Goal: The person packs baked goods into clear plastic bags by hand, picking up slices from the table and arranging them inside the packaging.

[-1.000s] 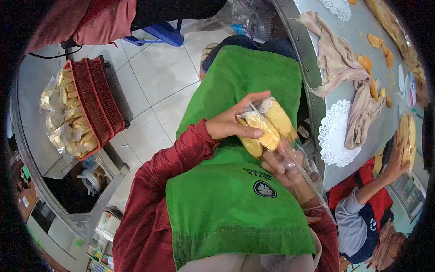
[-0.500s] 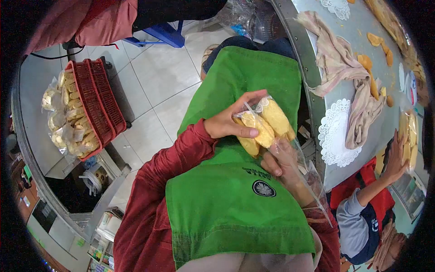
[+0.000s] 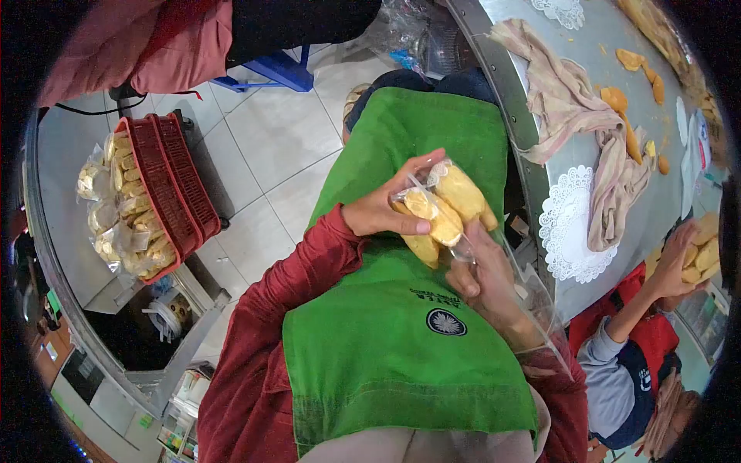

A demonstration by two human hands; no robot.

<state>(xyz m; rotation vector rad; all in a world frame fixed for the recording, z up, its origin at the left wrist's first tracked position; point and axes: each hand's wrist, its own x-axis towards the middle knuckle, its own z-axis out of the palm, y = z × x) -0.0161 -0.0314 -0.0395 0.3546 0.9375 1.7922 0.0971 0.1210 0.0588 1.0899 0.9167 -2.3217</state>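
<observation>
Several yellow bread pieces lie in a clear plastic bag above the green apron. My left hand is closed round their left side, its thumb across the front pieces. Seen through the plastic, my right hand has bent fingers closed at the lower ends of the pieces. The bag's loose part spreads over my right wrist and forearm. White lacy paper shows at the top of the bread.
A metal table at the right bears a crumpled cloth, a white doily and orange-brown pieces. Red crates with bagged bread stand at the left. A co-worker's hand holds bread at the far right.
Both my hands have shifted slightly left with the bread, and my right hand's fingers reach higher against it. The co-worker's hand has moved and the bread there has turned.
</observation>
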